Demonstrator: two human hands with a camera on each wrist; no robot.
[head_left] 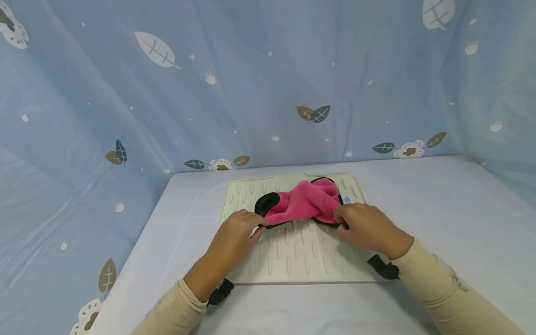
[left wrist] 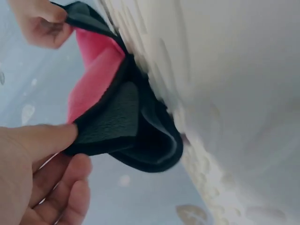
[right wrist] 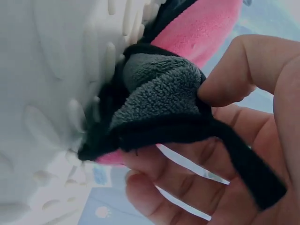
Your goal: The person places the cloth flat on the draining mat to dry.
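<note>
A plush pink cleaning cloth [head_left: 307, 200] with a dark grey back and black edging lies bunched across a cream ribbed mat. My left hand [head_left: 236, 237] pinches its near left corner between thumb and fingers. At the near right corner, my right hand [head_left: 368, 228] grips the edging. The left wrist view has the dark underside of the cloth [left wrist: 110, 117] folded into a hollow beside the thumb. In the right wrist view, the fleecy grey side of the cloth [right wrist: 164, 89] faces up, and a black hanging strap [right wrist: 253, 173] dangles over the palm.
The cream mat [head_left: 293, 265] lies on a white-covered table [head_left: 439, 204]. Blue leaf-patterned curtain [head_left: 259, 83] closes off the back and sides. Black wrist pieces [head_left: 222, 292] hang below both forearms. A small white and blue label [head_left: 346, 199] shows at the cloth's right edge.
</note>
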